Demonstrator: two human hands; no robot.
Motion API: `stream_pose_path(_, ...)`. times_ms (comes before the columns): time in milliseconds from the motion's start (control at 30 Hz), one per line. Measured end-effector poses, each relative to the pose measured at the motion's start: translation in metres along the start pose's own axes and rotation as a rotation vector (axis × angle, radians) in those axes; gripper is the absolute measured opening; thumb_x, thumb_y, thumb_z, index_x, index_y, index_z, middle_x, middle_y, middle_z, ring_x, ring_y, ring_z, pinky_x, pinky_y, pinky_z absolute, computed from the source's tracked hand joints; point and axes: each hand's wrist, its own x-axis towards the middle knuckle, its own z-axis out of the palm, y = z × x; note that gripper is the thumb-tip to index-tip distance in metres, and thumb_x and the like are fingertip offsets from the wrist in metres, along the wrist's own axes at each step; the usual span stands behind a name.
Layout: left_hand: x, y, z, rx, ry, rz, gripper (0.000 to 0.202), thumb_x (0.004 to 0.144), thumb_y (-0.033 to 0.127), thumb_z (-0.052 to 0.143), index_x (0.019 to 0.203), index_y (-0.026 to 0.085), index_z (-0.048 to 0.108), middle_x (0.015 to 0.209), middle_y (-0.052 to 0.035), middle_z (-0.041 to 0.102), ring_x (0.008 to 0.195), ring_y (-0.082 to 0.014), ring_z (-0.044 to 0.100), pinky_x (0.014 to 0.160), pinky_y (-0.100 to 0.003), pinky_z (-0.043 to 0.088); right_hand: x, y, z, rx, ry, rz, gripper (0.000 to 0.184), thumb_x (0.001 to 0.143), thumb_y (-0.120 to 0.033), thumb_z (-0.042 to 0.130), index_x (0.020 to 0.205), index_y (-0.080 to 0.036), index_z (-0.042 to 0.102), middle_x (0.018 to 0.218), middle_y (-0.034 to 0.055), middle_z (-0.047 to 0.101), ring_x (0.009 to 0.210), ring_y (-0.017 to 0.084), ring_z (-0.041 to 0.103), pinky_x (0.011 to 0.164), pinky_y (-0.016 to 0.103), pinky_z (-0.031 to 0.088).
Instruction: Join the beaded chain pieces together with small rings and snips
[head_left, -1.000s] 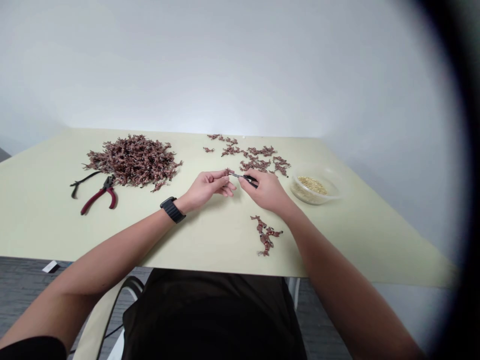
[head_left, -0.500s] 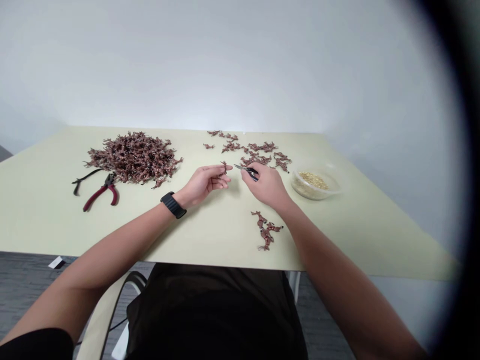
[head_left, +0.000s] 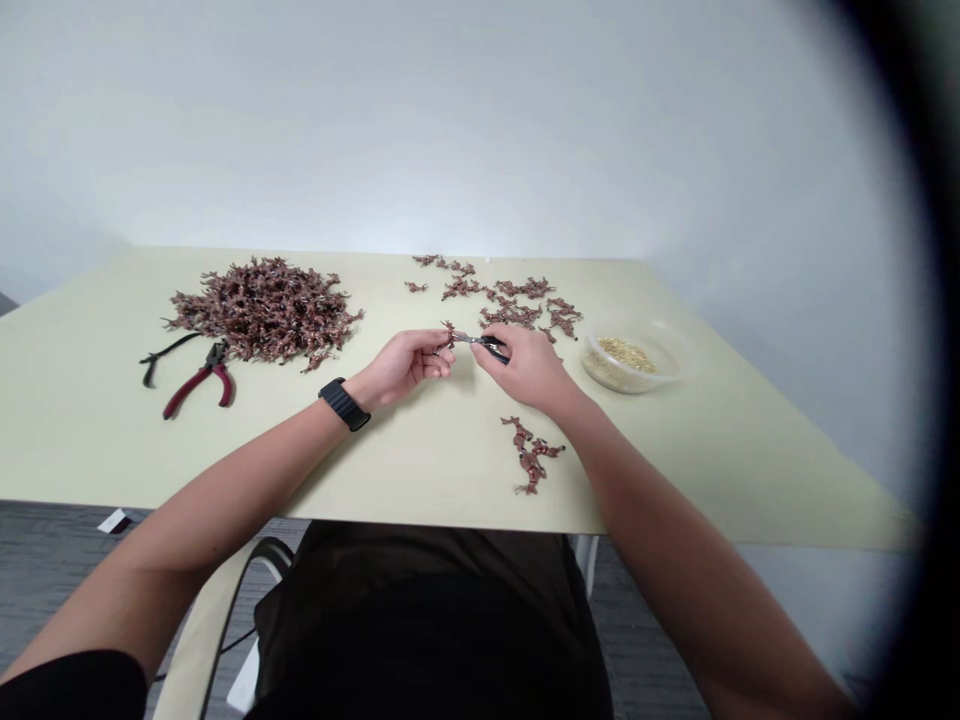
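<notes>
Between the fingertips of my left hand (head_left: pixel 409 365) is a small brown figurine (head_left: pixel 449 332), shaped like an antlered animal, perhaps a reindeer. My right hand (head_left: pixel 525 368) is closed around dark-handled pliers (head_left: pixel 493 347). Their slim metal tips reach left and meet the figurine, though what exactly they touch is too small to tell. On the table below my right hand lies a little cluster of similar brown figurines (head_left: pixel 532 460). Behind my hands, more of them (head_left: pixel 510 312) are spread out in loose groups.
A big heap of brown figurines (head_left: pixel 262 310) covers the table's left part. Red-handled pliers (head_left: pixel 199 382) and a black-handled tool (head_left: pixel 166 355) lie in front of it. At right stands a clear plastic tub (head_left: pixel 667 375) holding small gold-coloured pieces (head_left: pixel 628 356). A wall rises behind the table.
My right hand has brought the pliers left, and their tips have closed the gap to the figurine. My left hand still holds it in nearly the same spot.
</notes>
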Motion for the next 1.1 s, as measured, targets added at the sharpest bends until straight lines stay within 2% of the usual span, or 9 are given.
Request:
stream_pose_path(267, 0.000, 0.001, 0.000, -0.051, 0.014, -0.039, 0.009, 0.095, 0.016, 0.065, 0.099, 0.009, 0.068, 0.077, -0.0048, 0.074, 0.059, -0.0102, 0.070, 0.058, -0.018, 0.055, -0.001, 0.003, 0.002, -0.019, 0.032, -0.037, 0.028, 0.099, -0.045, 0.056, 0.103, -0.022, 0.070, 0.098, 0.0086, 0.073, 0.086, 0.024, 0.062, 0.075, 0.034, 0.041)
stream_pose_path(533, -0.002, 0.004, 0.000, -0.139, 0.014, -0.102, 0.007, 0.096, 0.013, 0.064, 0.097, 0.008, 0.068, 0.077, -0.0043, 0.074, 0.059, -0.0081, 0.069, 0.057, -0.015, 0.055, -0.001, 0.000, 0.000, -0.031, 0.037, -0.026, 0.029, 0.098, -0.046, 0.056, 0.100, -0.022, 0.071, 0.092, 0.0070, 0.072, 0.080, 0.022, 0.061, 0.071, 0.033, 0.039)
stream_pose_path(600, -0.003, 0.001, 0.003, -0.076, 0.009, -0.049, 0.008, 0.096, 0.015, 0.066, 0.097, 0.008, 0.069, 0.082, -0.0070, 0.076, 0.063, -0.0089, 0.071, 0.060, -0.016, 0.056, -0.001, -0.003, 0.000, 0.005, 0.028, 0.027, 0.030, 0.098, -0.048, 0.056, 0.096, -0.022, 0.071, 0.085, 0.0050, 0.070, 0.075, 0.020, 0.058, 0.069, 0.033, 0.037)
stream_pose_path(700, -0.006, -0.004, 0.009, 0.162, 0.008, 0.142, 0.023, 0.097, 0.025, 0.069, 0.111, 0.007, 0.071, 0.095, -0.0122, 0.078, 0.071, -0.0128, 0.073, 0.068, -0.021, 0.059, -0.001, -0.008, -0.001, 0.207, -0.053, 0.191, 0.035, 0.097, -0.054, 0.056, 0.085, -0.023, 0.067, 0.071, 0.0014, 0.061, 0.065, 0.017, 0.050, 0.062, 0.032, 0.035)
stream_pose_path(800, -0.013, -0.003, 0.012, 0.487, 0.073, 0.370, 0.038, 0.096, 0.029, 0.071, 0.130, 0.012, 0.070, 0.101, -0.0105, 0.078, 0.079, -0.0147, 0.074, 0.080, -0.025, 0.059, 0.000, -0.010, -0.005, 0.589, -0.283, 0.395, 0.042, 0.097, -0.063, 0.052, 0.084, -0.024, 0.061, 0.064, -0.0024, 0.044, 0.054, 0.014, 0.032, 0.051, 0.030, 0.024)
stream_pose_path(900, -0.018, 0.003, 0.013, 0.661, 0.151, 0.470, 0.038, 0.091, 0.022, 0.074, 0.129, 0.019, 0.074, 0.104, -0.0087, 0.078, 0.094, -0.0155, 0.074, 0.087, -0.022, 0.056, 0.000, -0.010, -0.009, 0.824, -0.463, 0.482, 0.045, 0.096, -0.068, 0.050, 0.089, -0.025, 0.059, 0.063, -0.0048, 0.034, 0.052, 0.013, 0.020, 0.048, 0.029, 0.014)
stream_pose_path(967, -0.017, 0.005, 0.013, 0.608, 0.150, 0.444, 0.038, 0.091, 0.023, 0.074, 0.129, 0.018, 0.074, 0.104, -0.0095, 0.078, 0.091, -0.0158, 0.074, 0.085, -0.023, 0.057, 0.001, -0.009, -0.010, 0.751, -0.393, 0.439, 0.045, 0.096, -0.067, 0.051, 0.087, -0.025, 0.061, 0.065, -0.0031, 0.040, 0.053, 0.013, 0.025, 0.048, 0.029, 0.018)
stream_pose_path(1100, -0.009, 0.001, 0.014, 0.225, 0.051, 0.236, 0.034, 0.096, 0.028, 0.069, 0.124, 0.009, 0.070, 0.094, -0.0113, 0.078, 0.070, -0.0140, 0.073, 0.067, -0.023, 0.058, 0.001, -0.007, -0.006, 0.294, -0.001, 0.199, 0.037, 0.097, -0.057, 0.055, 0.089, -0.023, 0.067, 0.079, 0.0029, 0.064, 0.069, 0.018, 0.052, 0.063, 0.032, 0.038)
